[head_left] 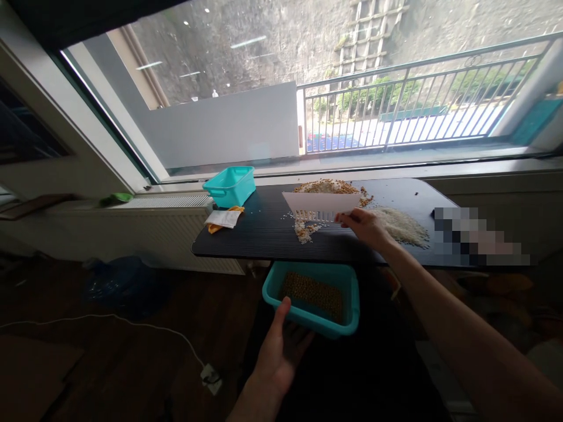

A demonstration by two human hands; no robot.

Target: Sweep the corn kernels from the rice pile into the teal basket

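My left hand (281, 343) grips the near rim of a teal plastic tub (347, 293) held just below the front edge of a dark table (255, 234); the tub holds a layer of brown beans (313, 293). On the table, my right hand (365, 225) pinches the right corner of a white toothed scraper (321, 205) standing on its edge. A small mixed heap of beans and rice (304, 231) lies in front of the scraper. Behind it sits a larger bean pile (328, 187), and a pile of white rice (402, 225) lies to the right.
A second teal tub (229, 184) stands at the table's back left, with a white and orange packet (223, 218) beside it. A radiator (145, 228) runs under the window at left. A white cable and plug (209, 375) lie on the dark floor.
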